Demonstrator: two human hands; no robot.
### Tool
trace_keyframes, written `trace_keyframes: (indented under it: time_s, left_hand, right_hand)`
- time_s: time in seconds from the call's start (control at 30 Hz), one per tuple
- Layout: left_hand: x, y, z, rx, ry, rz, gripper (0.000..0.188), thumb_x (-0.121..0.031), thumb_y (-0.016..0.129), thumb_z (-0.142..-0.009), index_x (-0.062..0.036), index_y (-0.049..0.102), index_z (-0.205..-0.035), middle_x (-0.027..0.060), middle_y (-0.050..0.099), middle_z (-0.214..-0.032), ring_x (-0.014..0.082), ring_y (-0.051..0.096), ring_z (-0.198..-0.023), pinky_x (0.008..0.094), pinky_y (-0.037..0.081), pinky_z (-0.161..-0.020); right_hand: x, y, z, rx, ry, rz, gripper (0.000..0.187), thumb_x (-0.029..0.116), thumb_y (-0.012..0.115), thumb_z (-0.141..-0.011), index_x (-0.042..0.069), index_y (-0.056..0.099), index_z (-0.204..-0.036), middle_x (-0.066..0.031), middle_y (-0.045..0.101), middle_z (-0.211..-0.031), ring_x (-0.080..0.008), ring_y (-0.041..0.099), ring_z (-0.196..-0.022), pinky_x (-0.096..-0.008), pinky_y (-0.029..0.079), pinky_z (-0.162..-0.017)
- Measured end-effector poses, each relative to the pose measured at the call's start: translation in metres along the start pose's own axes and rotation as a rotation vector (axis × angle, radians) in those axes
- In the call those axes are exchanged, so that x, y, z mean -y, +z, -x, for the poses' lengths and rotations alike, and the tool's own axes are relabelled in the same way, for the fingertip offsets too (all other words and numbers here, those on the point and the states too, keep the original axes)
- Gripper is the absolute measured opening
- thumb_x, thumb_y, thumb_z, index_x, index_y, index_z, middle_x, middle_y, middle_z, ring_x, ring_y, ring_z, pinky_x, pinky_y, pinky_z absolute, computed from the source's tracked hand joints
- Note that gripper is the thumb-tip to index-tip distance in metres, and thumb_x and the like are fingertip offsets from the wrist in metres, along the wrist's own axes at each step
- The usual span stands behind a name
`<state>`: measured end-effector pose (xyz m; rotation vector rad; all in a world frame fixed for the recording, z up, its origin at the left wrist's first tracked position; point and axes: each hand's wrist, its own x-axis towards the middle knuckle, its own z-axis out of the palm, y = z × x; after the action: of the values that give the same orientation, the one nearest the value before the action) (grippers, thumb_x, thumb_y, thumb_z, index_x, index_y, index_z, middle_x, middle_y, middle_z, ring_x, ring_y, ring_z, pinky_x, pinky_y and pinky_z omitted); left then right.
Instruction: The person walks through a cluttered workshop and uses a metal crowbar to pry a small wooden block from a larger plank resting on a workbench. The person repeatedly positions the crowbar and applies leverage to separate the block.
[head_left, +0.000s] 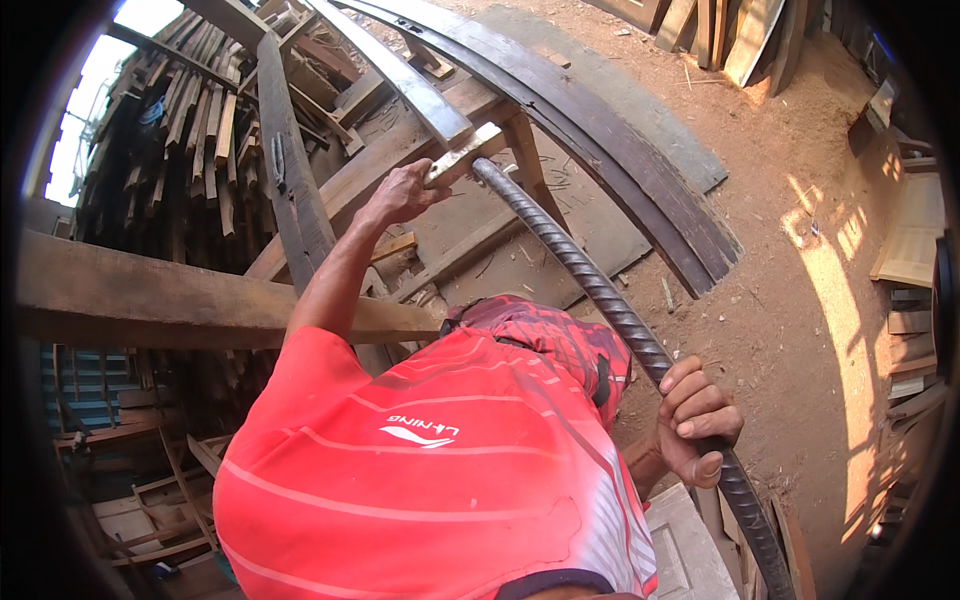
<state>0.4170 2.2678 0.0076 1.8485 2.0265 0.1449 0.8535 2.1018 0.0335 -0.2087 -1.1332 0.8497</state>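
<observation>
My right hand [698, 420] is wrapped round a long, dark ribbed steel rod [580, 265], which slants from the upper middle down to the lower right. The rod's far end meets a short, pale, worn crosspiece [467, 156]. My left hand [408, 192], with its arm stretched forward, is closed on the near-left end of that crosspiece. Beyond it, a long flat bar [405, 80] with a shiny grey top runs away and ends right at the crosspiece. Whether the rod is fixed to the crosspiece cannot be made out.
A thick wooden beam [200, 295] crosses at my left, meeting an upright timber [290, 170]. Stacked wood strips [190, 130] fill the far left. Long dark curved boards [620, 175] lie ahead. Sawdust-covered ground [770, 290] stretches right, with panels [915, 230] along the edge.
</observation>
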Motion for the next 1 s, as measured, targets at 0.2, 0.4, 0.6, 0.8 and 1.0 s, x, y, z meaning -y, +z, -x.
trace_keyframes:
  time_s: [0.2,0.4,0.6,0.8,1.0]
  left_hand:
    - [0.005,0.004,-0.001,-0.014,0.013,0.018,0.048,-0.045,0.072,-0.088,-0.0061,0.063,-0.114,0.0203,0.071,-0.102,0.0355,0.068,-0.099,0.0466,0.050,-0.083]
    - [0.013,0.019,0.005,-0.044,-0.002,0.121,0.045,-0.042,0.073,-0.089,-0.0036,0.061,-0.110,0.0203,0.070,-0.101,0.0359,0.067,-0.094,0.0473,0.048,-0.081]
    - [0.015,0.009,-0.001,0.000,-0.058,0.079,0.045,-0.037,0.075,-0.088,-0.0086,0.060,-0.119,0.0191,0.072,-0.107,0.0366,0.069,-0.103,0.0478,0.052,-0.085]
    - [0.001,0.002,-0.010,-0.018,-0.046,0.066,0.040,-0.029,0.076,-0.088,-0.0076,0.060,-0.118,0.0195,0.072,-0.099,0.0364,0.069,-0.094,0.0479,0.051,-0.080]
    - [-0.003,0.008,-0.001,0.013,-0.070,0.111,0.047,-0.031,0.077,-0.087,-0.0106,0.062,-0.127,0.0188,0.073,-0.108,0.0354,0.070,-0.100,0.0469,0.053,-0.085]
  right_hand:
    - [0.000,0.025,-0.022,-0.002,-0.038,0.024,0.044,0.047,0.050,-0.104,0.006,0.054,-0.087,-0.0027,0.045,-0.062,-0.0152,0.047,-0.053,-0.0400,0.046,-0.063]
    - [-0.001,-0.004,-0.016,-0.298,0.135,-0.049,0.028,0.032,0.052,-0.097,0.009,0.050,-0.082,-0.0019,0.040,-0.063,-0.0151,0.043,-0.058,-0.0411,0.041,-0.074]
    - [0.009,0.039,-0.079,0.111,0.022,0.138,0.035,0.038,0.047,-0.103,0.010,0.050,-0.083,-0.0007,0.040,-0.061,-0.0145,0.044,-0.054,-0.0387,0.044,-0.066]
    - [0.009,0.031,-0.084,-0.050,0.011,0.020,0.037,0.042,0.045,-0.105,0.011,0.049,-0.085,0.0004,0.040,-0.058,-0.0118,0.041,-0.048,-0.0346,0.045,-0.061]
    - [0.007,0.012,-0.026,-0.206,0.040,0.112,0.038,0.043,0.050,-0.101,0.012,0.046,-0.080,0.0008,0.036,-0.053,-0.0109,0.036,-0.044,-0.0317,0.042,-0.055]
